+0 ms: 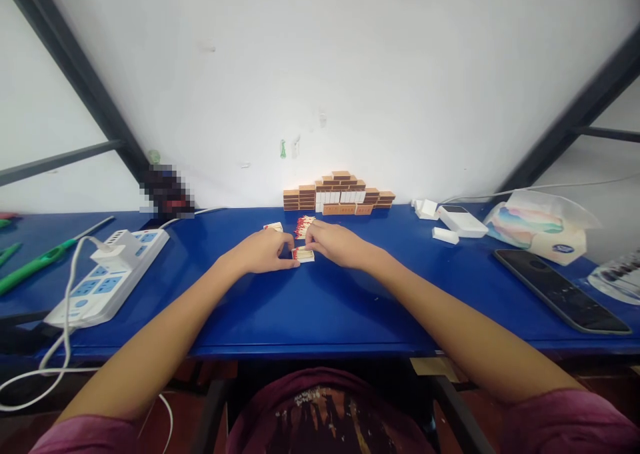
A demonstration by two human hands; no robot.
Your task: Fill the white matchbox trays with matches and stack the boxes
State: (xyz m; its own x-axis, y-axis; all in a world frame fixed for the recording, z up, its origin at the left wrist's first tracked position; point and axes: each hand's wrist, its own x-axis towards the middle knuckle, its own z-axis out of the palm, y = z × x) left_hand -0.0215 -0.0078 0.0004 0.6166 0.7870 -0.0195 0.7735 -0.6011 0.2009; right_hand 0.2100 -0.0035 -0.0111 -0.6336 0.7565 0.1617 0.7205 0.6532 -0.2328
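Observation:
A small white matchbox tray (304,257) with red-tipped matches in it lies on the blue table in front of me. My left hand (263,250) has its thumb and fingers closed around the tray's left end. At the tray's upper right edge, the fingers of my right hand (339,242) are pinched together; whatever they hold is too small to make out. Just behind that hand is a loose pile of red-headed matches (303,227), partly covered by it. A second white tray (274,227) shows behind my left hand, which hides most of it.
Stacked matchboxes (341,191) stand against the wall. To the left are a power strip (107,284) with a white cable and a green tool (45,266). On the right lie a white device (463,221), a tissue pack (537,224) and a phone (560,291).

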